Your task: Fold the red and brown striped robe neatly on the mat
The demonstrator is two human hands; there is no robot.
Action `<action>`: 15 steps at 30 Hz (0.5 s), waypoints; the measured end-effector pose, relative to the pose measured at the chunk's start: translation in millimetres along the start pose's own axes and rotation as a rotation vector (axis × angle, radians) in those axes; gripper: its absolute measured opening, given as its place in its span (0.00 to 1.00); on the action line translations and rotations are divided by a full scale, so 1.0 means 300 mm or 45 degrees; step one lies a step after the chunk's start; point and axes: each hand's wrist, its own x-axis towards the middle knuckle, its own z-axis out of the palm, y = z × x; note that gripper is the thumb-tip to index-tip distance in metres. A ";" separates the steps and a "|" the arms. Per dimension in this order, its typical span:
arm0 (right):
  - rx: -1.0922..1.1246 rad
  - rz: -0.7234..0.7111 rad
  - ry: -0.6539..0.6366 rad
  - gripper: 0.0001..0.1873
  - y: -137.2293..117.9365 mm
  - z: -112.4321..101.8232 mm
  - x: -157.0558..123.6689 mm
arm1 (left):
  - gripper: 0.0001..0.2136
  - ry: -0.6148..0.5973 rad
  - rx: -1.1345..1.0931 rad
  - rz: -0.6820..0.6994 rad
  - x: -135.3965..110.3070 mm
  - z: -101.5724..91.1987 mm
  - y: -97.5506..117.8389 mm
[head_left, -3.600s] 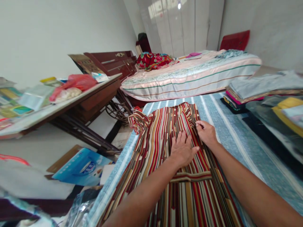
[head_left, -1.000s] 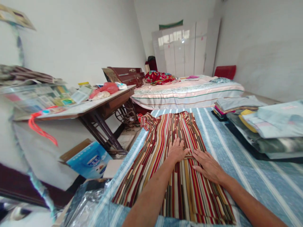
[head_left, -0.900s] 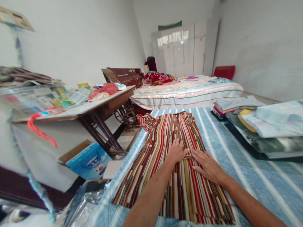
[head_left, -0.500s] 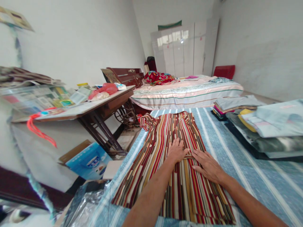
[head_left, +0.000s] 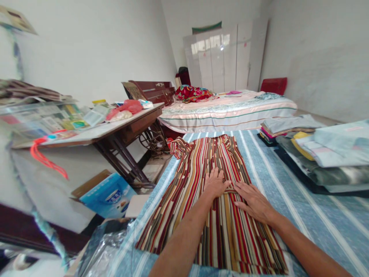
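A striped garment (head_left: 184, 192) in red, tan, black and cream lies spread flat on a bed with a blue-and-white striped sheet (head_left: 288, 215). My left hand (head_left: 215, 184) rests palm down on the middle of the cloth, fingers stretched forward. Just to its right, my right hand (head_left: 253, 202) also lies flat on the fabric, with the fingers pointing left and forward. Between the two hands a small crosswise fold or band shows in the cloth. Neither hand grips anything. At the garment's far left corner, part of it is bunched up.
Stacks of folded clothes (head_left: 325, 161) sit on the right of the bed. To the left stands a sewing-machine table (head_left: 98, 132) loaded with boxes and bags, with a blue carton (head_left: 111, 196) below. Farther back are another bed (head_left: 230, 115) and a white wardrobe (head_left: 217, 61).
Both hands stay in the same place on the striped garment. The camera view has shifted very slightly.
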 end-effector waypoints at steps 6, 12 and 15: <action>-0.024 0.002 -0.005 0.34 -0.006 -0.005 -0.001 | 0.35 -0.013 0.015 -0.002 0.002 -0.006 0.001; -0.044 -0.006 -0.007 0.34 0.001 0.000 0.000 | 0.36 -0.001 0.024 0.000 0.003 0.003 -0.001; -0.044 -0.009 0.000 0.33 0.004 0.000 0.000 | 0.36 0.003 0.020 -0.002 0.006 0.008 -0.001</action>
